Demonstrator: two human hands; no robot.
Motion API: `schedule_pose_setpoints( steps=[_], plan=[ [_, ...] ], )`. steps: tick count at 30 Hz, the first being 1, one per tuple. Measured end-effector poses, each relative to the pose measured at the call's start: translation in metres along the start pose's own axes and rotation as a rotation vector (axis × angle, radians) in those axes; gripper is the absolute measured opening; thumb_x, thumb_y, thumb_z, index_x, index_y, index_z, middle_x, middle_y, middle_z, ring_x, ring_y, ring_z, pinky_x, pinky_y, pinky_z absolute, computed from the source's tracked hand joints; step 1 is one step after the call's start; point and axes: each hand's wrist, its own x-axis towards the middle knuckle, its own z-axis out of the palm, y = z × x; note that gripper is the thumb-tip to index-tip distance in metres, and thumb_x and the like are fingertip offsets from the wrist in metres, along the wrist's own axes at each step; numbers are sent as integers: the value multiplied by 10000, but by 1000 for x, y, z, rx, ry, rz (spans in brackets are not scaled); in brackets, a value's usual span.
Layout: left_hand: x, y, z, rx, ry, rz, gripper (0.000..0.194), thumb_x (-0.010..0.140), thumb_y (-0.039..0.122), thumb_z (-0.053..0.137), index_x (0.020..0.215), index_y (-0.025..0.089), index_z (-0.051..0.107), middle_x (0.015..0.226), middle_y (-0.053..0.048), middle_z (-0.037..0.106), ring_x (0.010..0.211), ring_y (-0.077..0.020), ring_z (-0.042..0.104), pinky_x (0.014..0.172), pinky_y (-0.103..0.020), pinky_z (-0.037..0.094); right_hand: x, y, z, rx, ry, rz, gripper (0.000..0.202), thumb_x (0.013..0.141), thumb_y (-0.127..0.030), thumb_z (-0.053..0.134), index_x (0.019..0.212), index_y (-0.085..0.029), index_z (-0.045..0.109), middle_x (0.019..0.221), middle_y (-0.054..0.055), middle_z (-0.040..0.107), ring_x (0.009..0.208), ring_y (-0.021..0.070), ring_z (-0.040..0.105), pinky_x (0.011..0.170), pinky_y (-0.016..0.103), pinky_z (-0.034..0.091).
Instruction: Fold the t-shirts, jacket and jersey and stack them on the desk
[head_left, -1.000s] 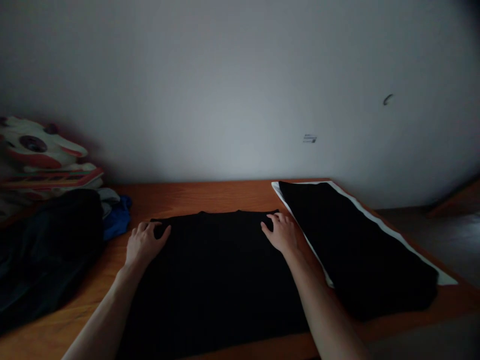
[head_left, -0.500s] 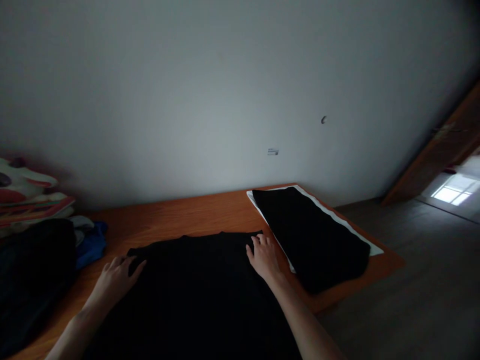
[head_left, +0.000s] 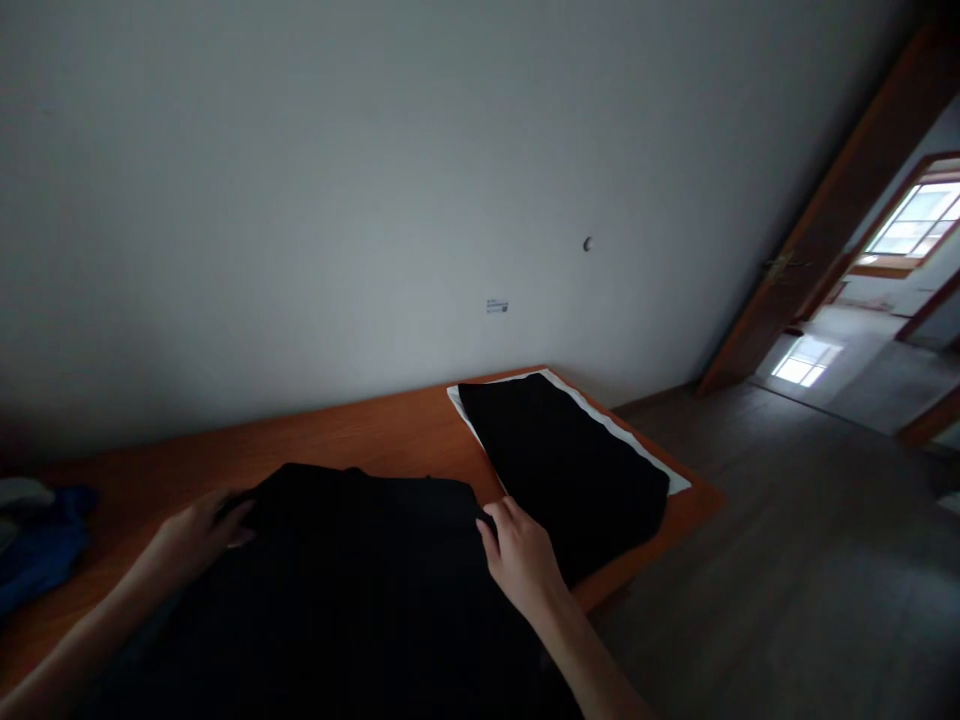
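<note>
A piece of black clothing (head_left: 360, 590) fills the lower middle of the head view, its kind hard to make out in the dim light. At its left edge my left hand (head_left: 199, 530) is closed on the cloth, thumb toward the fingers. My right hand (head_left: 521, 555) pinches the opposite edge. Between the hands the far edge of the cloth looks slightly raised and bent. To the right lies a flat, folded black garment (head_left: 562, 450) on top of a white cloth (head_left: 611, 425), close to my right hand.
The wooden table (head_left: 300, 440) runs along a pale wall (head_left: 337, 200). Blue cloth (head_left: 49, 550) lies crumpled at the left edge of view. Grey floor (head_left: 787, 540) spreads beyond the table's right end, toward an open wooden door (head_left: 810, 230).
Both hands have gone from resting spread on the black clothing to gripping its side edges. Its far edge has lifted and bent. The view has turned right, showing more of the doorway.
</note>
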Motion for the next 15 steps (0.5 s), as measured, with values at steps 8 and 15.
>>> schedule_pose_setpoints(
  steps=[8, 15],
  plan=[
    [90, 218, -18, -182, -50, 238, 391, 960, 381, 479, 1234, 120, 576, 779, 4, 731, 802, -204, 726, 864, -370, 545, -18, 36, -82, -55, 176, 15, 356, 1026, -241, 377, 1235, -270, 664, 981, 85, 685, 863, 218, 703, 759, 333, 576],
    [143, 428, 11, -515, -122, 612, 596, 984, 375, 555, 1474, 72, 401, 1372, -193, 627, 1220, -280, 640, 1014, -417, 516, 31, 119, -134, -440, 147, 396, 365, 977, -276, 430, 1194, -200, 714, 1093, 160, 685, 886, 275, 711, 780, 405, 552]
  ],
)
